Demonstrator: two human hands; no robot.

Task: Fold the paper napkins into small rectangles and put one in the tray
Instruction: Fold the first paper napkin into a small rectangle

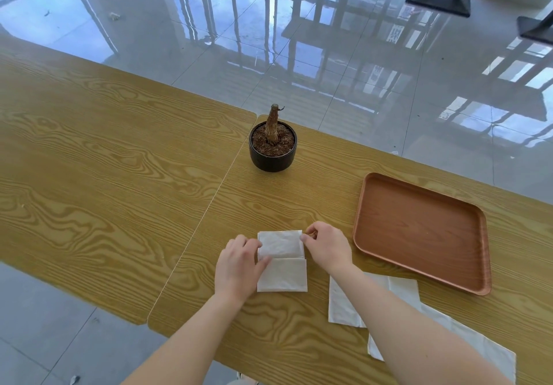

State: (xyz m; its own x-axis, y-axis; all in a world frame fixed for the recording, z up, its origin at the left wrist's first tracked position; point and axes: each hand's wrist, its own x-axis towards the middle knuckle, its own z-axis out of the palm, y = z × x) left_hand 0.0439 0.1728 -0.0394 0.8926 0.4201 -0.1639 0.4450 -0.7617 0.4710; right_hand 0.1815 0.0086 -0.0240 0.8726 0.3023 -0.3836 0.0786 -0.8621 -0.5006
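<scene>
A white paper napkin [282, 274] lies on the wooden table [119, 175] in front of me, its far half lifted and folded toward me. My left hand [239, 265] pinches the flap's left edge. At the flap's far right corner, my right hand [326, 247] pinches it between thumb and fingers. The brown tray [419, 229] sits to the right with nothing in it. Two more unfolded white napkins [344, 303] lie near the front right, partly hidden under my right forearm.
A small black pot with a bare brown stem [273, 142] stands beyond the napkin, near the table's far edge. A seam between two tabletops runs diagonally left of my hands. Glossy tiled floor and black table bases lie beyond.
</scene>
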